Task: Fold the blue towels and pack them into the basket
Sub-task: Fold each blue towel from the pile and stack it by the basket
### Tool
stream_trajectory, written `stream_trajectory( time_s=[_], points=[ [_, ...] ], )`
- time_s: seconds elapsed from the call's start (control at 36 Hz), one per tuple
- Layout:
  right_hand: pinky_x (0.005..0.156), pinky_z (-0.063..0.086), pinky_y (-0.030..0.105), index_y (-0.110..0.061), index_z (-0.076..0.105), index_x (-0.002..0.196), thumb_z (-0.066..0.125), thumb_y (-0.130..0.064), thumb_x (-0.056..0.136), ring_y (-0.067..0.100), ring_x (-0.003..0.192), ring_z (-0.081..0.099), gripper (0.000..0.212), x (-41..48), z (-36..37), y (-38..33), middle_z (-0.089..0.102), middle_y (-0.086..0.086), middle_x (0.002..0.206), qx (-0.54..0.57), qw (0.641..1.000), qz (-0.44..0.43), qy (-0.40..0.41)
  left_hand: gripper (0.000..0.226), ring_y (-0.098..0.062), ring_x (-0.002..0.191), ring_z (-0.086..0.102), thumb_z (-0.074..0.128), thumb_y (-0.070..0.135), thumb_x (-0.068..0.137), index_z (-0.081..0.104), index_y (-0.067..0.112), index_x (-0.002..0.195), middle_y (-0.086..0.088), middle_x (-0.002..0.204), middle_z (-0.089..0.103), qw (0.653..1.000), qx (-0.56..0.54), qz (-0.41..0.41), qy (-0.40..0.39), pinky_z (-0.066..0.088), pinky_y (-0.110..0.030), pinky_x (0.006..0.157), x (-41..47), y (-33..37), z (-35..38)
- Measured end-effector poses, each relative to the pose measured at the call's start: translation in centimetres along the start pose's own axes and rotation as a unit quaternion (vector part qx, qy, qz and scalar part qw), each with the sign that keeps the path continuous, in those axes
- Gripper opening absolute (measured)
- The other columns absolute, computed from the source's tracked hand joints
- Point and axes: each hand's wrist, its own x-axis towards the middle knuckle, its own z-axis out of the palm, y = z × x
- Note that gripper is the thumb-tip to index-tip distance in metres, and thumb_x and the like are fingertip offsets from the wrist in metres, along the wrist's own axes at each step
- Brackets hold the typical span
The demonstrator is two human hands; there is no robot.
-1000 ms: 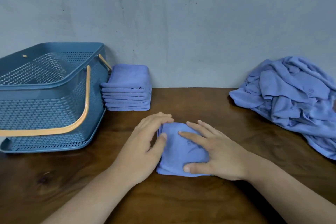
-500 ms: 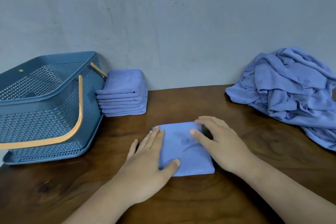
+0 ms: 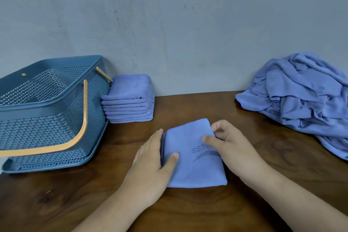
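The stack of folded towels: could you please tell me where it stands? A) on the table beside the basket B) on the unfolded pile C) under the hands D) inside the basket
A: the stack of folded towels stands on the table, just right of the basket, outside it.

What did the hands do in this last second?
The right hand slid from the top of the towel to its right edge and pinches it; the left hand shifted to the left edge, thumb on top. The basket, stack and pile stayed put.
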Motion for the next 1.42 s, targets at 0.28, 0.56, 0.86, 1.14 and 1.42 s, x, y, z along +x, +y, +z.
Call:
stream_trajectory(
  time_s=[0.28,0.56,0.86,1.14,1.42],
  points=[
    [0.099,0.056,0.060,-0.014,0.064,0.130,0.075,-0.004,0.091,0.046,0.110,0.072,0.042,-1.2,0.7,-1.8,0.075,0.021,0.119,0.268,0.962,-0.049,-0.029,0.055,-0.024,0.138,0.060,0.067,0.036,0.101,0.055,0.012,0.149,-0.006,0.145,0.066,0.835,-0.550,-0.033,-0.012,0.042,-0.044,0.115,0.7,2.2,-0.8],
    [0.100,0.057,0.059,-0.012,0.074,0.124,0.077,-0.004,0.090,0.042,0.110,0.073,0.035,-1.6,1.8,-2.0,0.077,0.015,0.118,0.248,0.968,-0.026,0.003,0.033,-0.033,0.116,0.074,0.069,0.032,0.102,0.070,0.017,0.131,-0.009,0.125,0.076,0.849,-0.522,-0.077,0.006,0.053,-0.058,0.107,-0.7,2.9,0.1],
    [0.109,0.051,0.053,-0.010,0.075,0.127,0.071,-0.015,0.095,0.036,0.120,0.071,0.032,-3.1,1.8,-2.7,0.074,0.014,0.129,0.233,0.963,0.005,-0.136,0.024,0.010,0.094,0.064,0.039,0.044,0.111,0.059,0.032,0.107,0.025,0.100,0.070,0.938,-0.297,0.045,0.175,0.044,-0.005,0.079,-2.1,3.8,-0.3],
    [0.097,0.060,0.054,-0.011,0.074,0.120,0.074,-0.020,0.096,0.030,0.107,0.077,0.027,-3.2,2.6,-3.0,0.079,0.009,0.116,0.199,0.979,-0.014,-0.041,0.046,-0.006,0.088,0.068,0.023,0.061,0.109,0.058,0.033,0.108,0.014,0.093,0.070,0.961,-0.162,0.071,0.212,0.054,-0.047,0.084,-1.4,2.8,-1.4],
    [0.099,0.059,0.043,-0.047,0.033,0.155,0.062,-0.005,0.102,0.026,0.119,0.072,0.074,-3.3,3.4,-2.3,0.074,0.006,0.130,0.158,0.977,-0.123,-0.071,0.040,0.018,0.114,0.057,0.027,0.046,0.114,0.063,0.038,0.128,0.028,0.120,0.067,0.926,-0.286,-0.014,0.248,0.042,-0.008,0.097,0.2,1.2,-1.6]
  ],
)
